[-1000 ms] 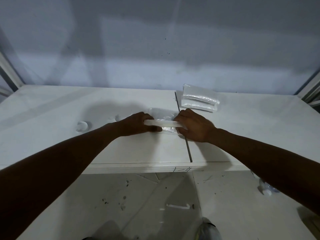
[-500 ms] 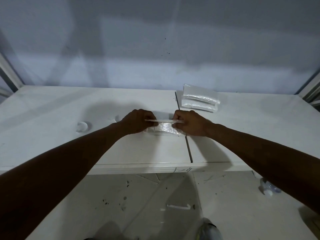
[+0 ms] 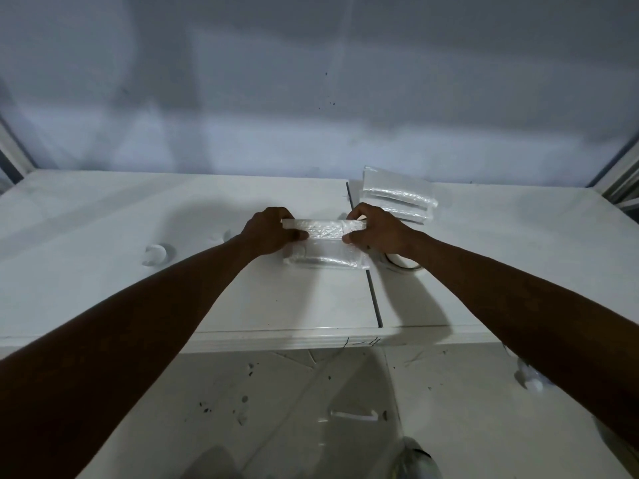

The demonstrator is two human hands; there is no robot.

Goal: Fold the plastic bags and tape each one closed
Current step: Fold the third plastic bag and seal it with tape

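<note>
- The likeliest slip is the fold springing open. The plastic bag (image 3: 325, 245) is slick, springy film, so if either pinch slackens before any tape is on, the raised flap could unroll.
- Taping will need a free hand. The tape roll (image 3: 403, 266) lies just behind the right hand's fingers, half hidden under the wrist. Reaching for it would leave the left hand (image 3: 271, 233) holding the fold alone, and the bag could skew or slide.
- Uneven pull from the two ends could twist the flap, so the edges would not line up (a crooked fold tapes badly).
- Both hands pinch the bag. The left hand's fingers (image 3: 298, 234) and those of the right hand (image 3: 378, 233) curl over the flap's far edge, with the thumbs pressing on the near side, one hand at each end.
- The bag is clear, glossy and crinkled, already folded into a narrow band spanning the gap between the two sets of fingers.
- The bag's lower part lies flat on the counter (image 3: 138, 299), just nearer the person than the fingers.
- A stack of folded bags (image 3: 397, 197) sits just beyond the right hand's fingers, apart from the bag being folded.
</note>
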